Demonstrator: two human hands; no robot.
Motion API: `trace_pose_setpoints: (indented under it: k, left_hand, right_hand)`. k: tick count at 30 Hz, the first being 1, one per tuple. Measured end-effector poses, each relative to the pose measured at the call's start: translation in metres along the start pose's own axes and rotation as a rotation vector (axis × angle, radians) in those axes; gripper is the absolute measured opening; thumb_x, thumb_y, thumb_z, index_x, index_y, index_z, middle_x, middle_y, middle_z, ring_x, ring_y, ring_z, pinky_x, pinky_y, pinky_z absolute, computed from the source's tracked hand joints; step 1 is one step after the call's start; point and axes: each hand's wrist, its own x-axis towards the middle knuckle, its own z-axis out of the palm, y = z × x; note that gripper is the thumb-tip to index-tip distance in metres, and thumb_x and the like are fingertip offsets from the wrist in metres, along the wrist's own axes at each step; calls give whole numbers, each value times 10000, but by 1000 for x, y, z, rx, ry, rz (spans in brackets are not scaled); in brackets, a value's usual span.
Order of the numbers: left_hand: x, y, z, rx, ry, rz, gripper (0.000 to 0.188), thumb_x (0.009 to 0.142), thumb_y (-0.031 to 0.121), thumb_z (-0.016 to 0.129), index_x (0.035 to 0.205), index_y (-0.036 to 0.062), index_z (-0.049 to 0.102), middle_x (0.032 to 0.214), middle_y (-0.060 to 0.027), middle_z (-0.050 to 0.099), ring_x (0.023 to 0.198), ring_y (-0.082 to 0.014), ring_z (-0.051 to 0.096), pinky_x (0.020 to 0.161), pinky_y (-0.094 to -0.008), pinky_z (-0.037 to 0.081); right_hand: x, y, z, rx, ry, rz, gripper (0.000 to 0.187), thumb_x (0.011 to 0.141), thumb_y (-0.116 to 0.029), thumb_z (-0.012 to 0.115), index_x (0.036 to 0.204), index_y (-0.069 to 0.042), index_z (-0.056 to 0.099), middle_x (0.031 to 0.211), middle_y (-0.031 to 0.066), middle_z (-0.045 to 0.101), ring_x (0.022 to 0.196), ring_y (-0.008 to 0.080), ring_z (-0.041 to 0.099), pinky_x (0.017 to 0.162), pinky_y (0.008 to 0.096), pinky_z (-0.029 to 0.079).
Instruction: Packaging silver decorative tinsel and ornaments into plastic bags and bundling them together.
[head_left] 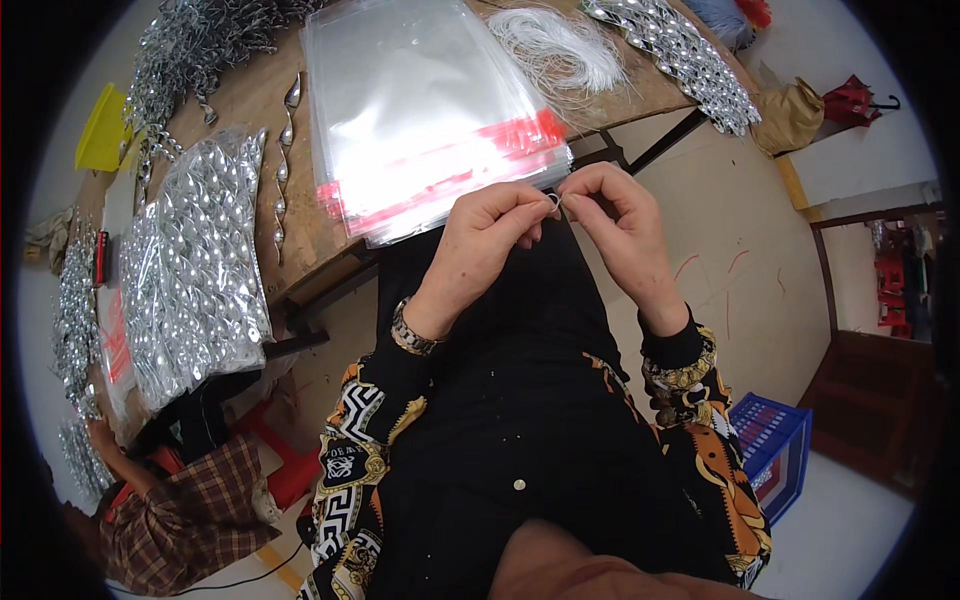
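Observation:
My left hand (478, 250) and my right hand (625, 235) meet just past the near edge of the stack of clear plastic bags (400, 90). Fingertips of both are pinched on a tiny pale loop (556, 199), which looks like white string; most of it is hidden by the fingers. The bags have red-edged flaps facing me. Beyond them lies a loose hank of white string (560, 45). Left of the bags, a single silver twisted spiral strip (283, 175) rests on the wooden table (335, 245).
Bagged silver spirals (195, 270) lie at left, with a tangled silver heap (205, 50) behind. More spirals (680, 60) hang over the far right edge. A co-worker in a plaid shirt (185, 525) sits at lower left. A blue plastic crate (770, 450) stands on the floor at right.

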Motion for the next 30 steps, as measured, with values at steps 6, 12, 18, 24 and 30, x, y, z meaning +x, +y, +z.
trace_pose_setpoints:
  k: [6, 12, 18, 24, 30]
  left_hand:
    - [0, 2, -1, 17, -67, -40, 173, 981, 119, 596, 977, -8, 714, 779, 6, 629, 729, -63, 560, 678, -214, 453]
    - [0, 4, -1, 11, -77, -82, 173, 978, 130, 608, 971, -4, 717, 768, 12, 624, 724, -59, 556, 672, -207, 446]
    - [0, 3, -1, -16, -50, -106, 162, 967, 141, 634, 965, 2, 720, 772, 13, 629, 715, -56, 553, 666, -207, 446]
    - [-1, 2, -1, -15, -32, -94, 163, 966, 139, 634, 957, 2, 721, 800, 11, 646, 716, -51, 552, 670, -207, 449]
    - [0, 0, 1, -56, 36, -48, 157, 952, 128, 633, 947, -2, 721, 784, 12, 651, 700, -46, 560, 653, -200, 459]
  right_hand:
    - [3, -4, 1, -7, -27, -24, 30, 927, 2, 598, 938, 14, 623, 930, 27, 605, 818, 79, 570, 718, 226, 457]
    - [5, -5, 1, -51, -37, -63, 21, 911, 0, 615, 915, 19, 624, 919, 37, 610, 801, 93, 572, 718, 235, 458]
    - [4, -5, 2, -62, -23, -31, 28, 915, -15, 627, 922, 12, 629, 892, 27, 621, 810, 87, 580, 723, 232, 460]
    - [1, -8, 4, 58, 18, 74, 48, 937, -26, 624, 970, 6, 639, 921, 16, 641, 848, 68, 592, 758, 217, 471]
    - [-9, -9, 7, -108, 140, -103, 52, 930, 5, 623, 975, 11, 646, 905, 40, 652, 845, 94, 611, 767, 233, 483]
